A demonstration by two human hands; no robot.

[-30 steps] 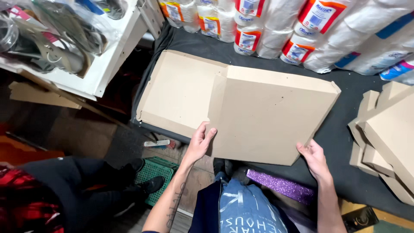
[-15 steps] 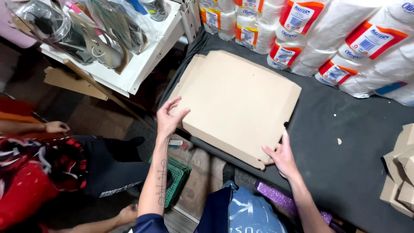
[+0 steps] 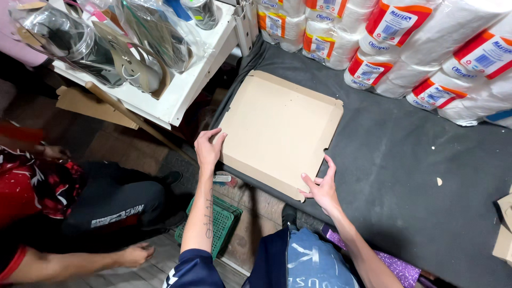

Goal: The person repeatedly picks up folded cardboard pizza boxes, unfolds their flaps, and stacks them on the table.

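A flat cardboard box lies at the table's near edge; left hand and right hand, fingers spread, press its near corners.

Flat tan square cardboard box blank with shallow folded-up edge flaps is lying face up on the dark grey table surface, rotated diagonally, its near-left edge overhanging the table's front, a notch showing on its right side.
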